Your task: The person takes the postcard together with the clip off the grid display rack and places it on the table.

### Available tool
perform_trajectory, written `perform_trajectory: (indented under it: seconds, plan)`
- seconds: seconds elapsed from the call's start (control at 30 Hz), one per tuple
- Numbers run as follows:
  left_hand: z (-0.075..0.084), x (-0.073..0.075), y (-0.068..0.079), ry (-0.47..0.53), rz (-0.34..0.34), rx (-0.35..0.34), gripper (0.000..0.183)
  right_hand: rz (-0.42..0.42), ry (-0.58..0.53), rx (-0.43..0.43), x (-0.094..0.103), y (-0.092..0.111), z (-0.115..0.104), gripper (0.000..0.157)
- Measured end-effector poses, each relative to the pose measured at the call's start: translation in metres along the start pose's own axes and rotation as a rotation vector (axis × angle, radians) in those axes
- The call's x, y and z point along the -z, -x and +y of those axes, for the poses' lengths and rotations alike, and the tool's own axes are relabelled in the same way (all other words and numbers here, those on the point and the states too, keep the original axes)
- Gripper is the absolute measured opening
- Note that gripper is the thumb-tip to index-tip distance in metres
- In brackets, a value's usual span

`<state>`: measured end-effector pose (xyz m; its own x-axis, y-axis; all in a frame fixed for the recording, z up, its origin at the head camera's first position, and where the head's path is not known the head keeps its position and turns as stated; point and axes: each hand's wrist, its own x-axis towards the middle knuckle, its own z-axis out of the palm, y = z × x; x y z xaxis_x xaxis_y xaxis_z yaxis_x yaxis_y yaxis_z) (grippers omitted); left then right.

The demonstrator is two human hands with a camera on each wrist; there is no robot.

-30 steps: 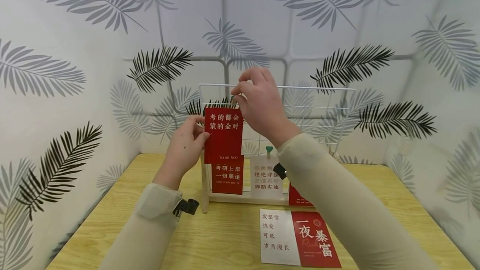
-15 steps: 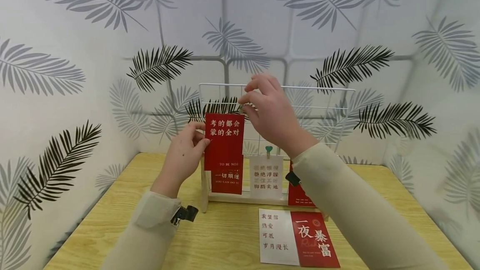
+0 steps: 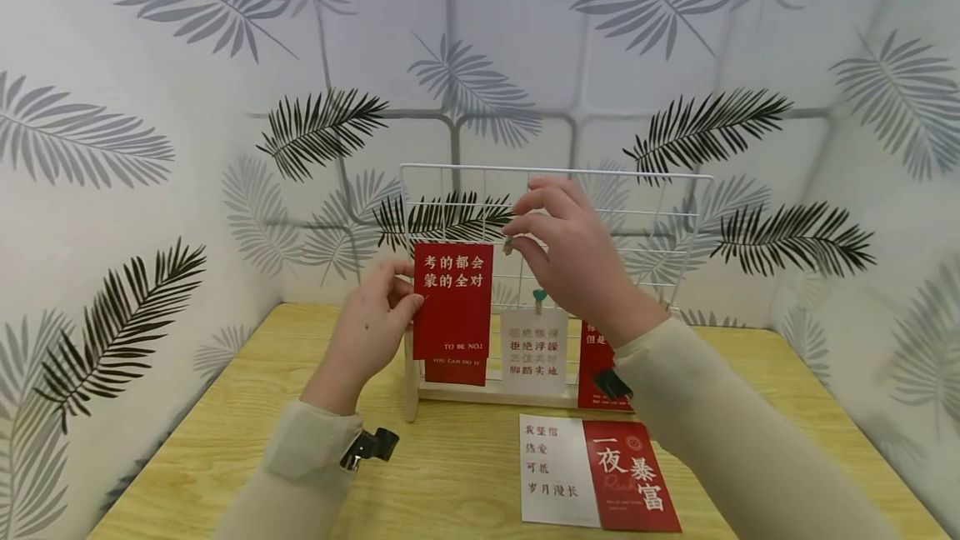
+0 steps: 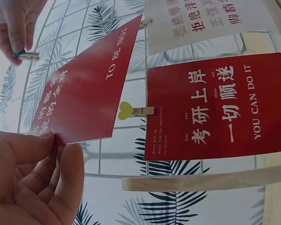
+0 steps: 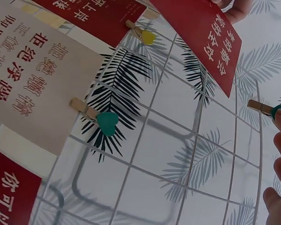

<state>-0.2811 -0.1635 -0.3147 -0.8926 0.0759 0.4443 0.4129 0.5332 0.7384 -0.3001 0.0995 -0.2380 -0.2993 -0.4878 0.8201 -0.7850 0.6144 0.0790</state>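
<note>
So a red card (image 3: 453,298) is pinched in the left grip (image 3: 372,319), not clipped yet, and a green clip (image 5: 261,108) is pinched in the right grip (image 3: 570,248). Three cards (image 3: 534,357) are already hung on the wire rack (image 3: 555,171) toward the counter's (image 3: 435,473) back edge; two loose ones (image 3: 559,473) are left toward the front.

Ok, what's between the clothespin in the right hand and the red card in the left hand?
Nothing: the right wrist view shows a bare gap between the clothespin and the red card, with the wire grid and leaf-patterned backdrop behind.
</note>
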Motion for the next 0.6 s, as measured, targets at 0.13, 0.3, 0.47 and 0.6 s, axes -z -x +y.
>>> perform_trajectory:
  seconds: [0.13,0.3,0.47,0.6]
  plan:
    - [-0.004,-0.002,0.006,0.013,-0.024,0.038,0.028,0.006,-0.003,-0.032,0.000,0.016,0.002,0.011]
    - [-0.011,-0.006,0.015,0.045,-0.052,0.074,0.030,-0.022,-0.004,-0.134,0.001,0.036,0.002,0.013]
    - [-0.018,-0.009,0.022,0.072,-0.072,0.108,0.033,-0.026,-0.025,-0.221,0.002,0.058,0.005,0.012]
    - [-0.020,-0.011,0.026,0.095,-0.112,0.118,0.036,-0.021,-0.040,-0.268,0.006,0.077,0.010,0.011]
